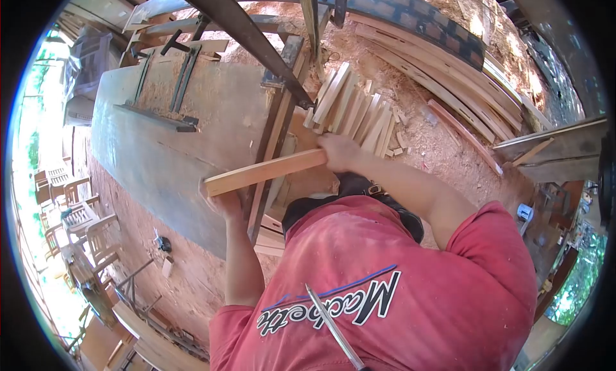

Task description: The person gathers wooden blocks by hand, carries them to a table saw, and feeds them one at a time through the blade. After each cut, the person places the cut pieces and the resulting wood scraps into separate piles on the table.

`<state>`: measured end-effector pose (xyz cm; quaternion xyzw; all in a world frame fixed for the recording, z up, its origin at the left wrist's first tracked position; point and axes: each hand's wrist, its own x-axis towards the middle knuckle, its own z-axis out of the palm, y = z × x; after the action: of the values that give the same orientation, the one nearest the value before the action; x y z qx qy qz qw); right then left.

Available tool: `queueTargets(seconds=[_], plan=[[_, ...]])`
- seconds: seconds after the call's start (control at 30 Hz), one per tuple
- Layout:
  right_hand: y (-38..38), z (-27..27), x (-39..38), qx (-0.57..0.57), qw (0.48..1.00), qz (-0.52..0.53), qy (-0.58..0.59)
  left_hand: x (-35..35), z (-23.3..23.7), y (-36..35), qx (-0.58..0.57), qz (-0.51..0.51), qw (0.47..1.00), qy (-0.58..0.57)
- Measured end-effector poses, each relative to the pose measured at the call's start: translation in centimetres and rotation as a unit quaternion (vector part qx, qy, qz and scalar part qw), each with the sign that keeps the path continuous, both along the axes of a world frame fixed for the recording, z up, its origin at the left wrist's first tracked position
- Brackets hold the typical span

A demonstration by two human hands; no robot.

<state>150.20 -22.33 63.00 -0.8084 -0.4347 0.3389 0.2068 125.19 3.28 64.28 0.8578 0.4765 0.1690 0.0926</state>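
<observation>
A planed wooden strip spans the space in front of my red shirt, held at both ends. My left hand grips its left end from below, with the fingers partly hidden behind the wood. Around the right end my right hand is closed. Beneath the strip runs the edge of a broad grey board. Just beyond my right hand lies a pile of short wooden strips on the sawdust-covered ground.
Bar clamps lie on the grey board. A dark metal bar slants overhead. Long slotted timbers are stacked at upper right. Wooden chairs stand at far left. A thin pointed rod shows before my shirt.
</observation>
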Motion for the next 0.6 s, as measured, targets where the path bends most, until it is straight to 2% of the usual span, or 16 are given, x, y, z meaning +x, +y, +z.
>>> queueTargets(seconds=[0.03,0.1,0.17,0.23,0.27,0.33,0.37,0.4,0.43,0.47,0.5,0.53,0.57,0.6], plan=[[-2.1,-3.0,0.3,0.0,0.999,-0.028,-0.02,0.6,1.3,-1.3,0.041,-0.002,0.998,-0.052],[-7.2,-4.3,1.6,0.004,0.998,-0.059,-0.028,0.2,0.5,-1.7,0.031,0.021,0.997,-0.067],[-13.2,-8.6,2.8,-0.086,0.993,-0.067,-0.037,-0.7,0.1,-2.0,0.018,0.041,0.996,-0.083],[-18.0,-6.5,2.8,-0.241,0.968,-0.06,-0.043,-1.3,0.2,-3.0,0.047,-0.008,0.997,-0.054],[-20.0,-6.0,2.6,-0.248,0.966,-0.054,-0.054,-1.7,0.0,-3.5,0.039,0.001,0.997,-0.063],[-23.5,-5.4,1.7,-0.327,0.939,-0.101,0.019,-2.2,0.4,-4.7,0.059,-0.02,0.995,-0.079],[-24.9,-5.1,1.2,-0.332,0.939,-0.092,0.009,-2.7,0.8,-6.0,0.052,-0.012,0.996,-0.074],[-25.7,-4.5,0.7,-0.384,0.919,-0.082,-0.039,-3.4,0.6,-7.3,0.05,-0.001,0.996,-0.079],[-27.0,-4.8,0.2,-0.434,0.894,-0.074,-0.083,-4.5,0.2,-8.7,0.073,-0.022,0.992,-0.096],[-28.8,-5.5,0.2,-0.436,0.894,-0.069,-0.083,-5.6,0.0,-10.3,0.095,-0.046,0.988,-0.109],[-31.3,-7.7,1.0,-0.488,0.872,-0.042,0.003,-7.0,-1.0,-12.0,0.139,-0.051,0.984,-0.096],[-32.8,-8.8,1.8,-0.534,0.841,-0.014,0.088,-8.0,-1.3,-14.8,0.04,-0.022,0.984,-0.173],[-33.3,-8.4,1.8,-0.532,0.843,-0.008,0.081,-9.2,-1.7,-17.6,-0.056,0.008,0.967,-0.25],[-33.8,-7.9,1.6,-0.548,0.83,-0.028,0.104,-11.3,-3.9,-19.8,-0.173,0.079,0.955,-0.228]])
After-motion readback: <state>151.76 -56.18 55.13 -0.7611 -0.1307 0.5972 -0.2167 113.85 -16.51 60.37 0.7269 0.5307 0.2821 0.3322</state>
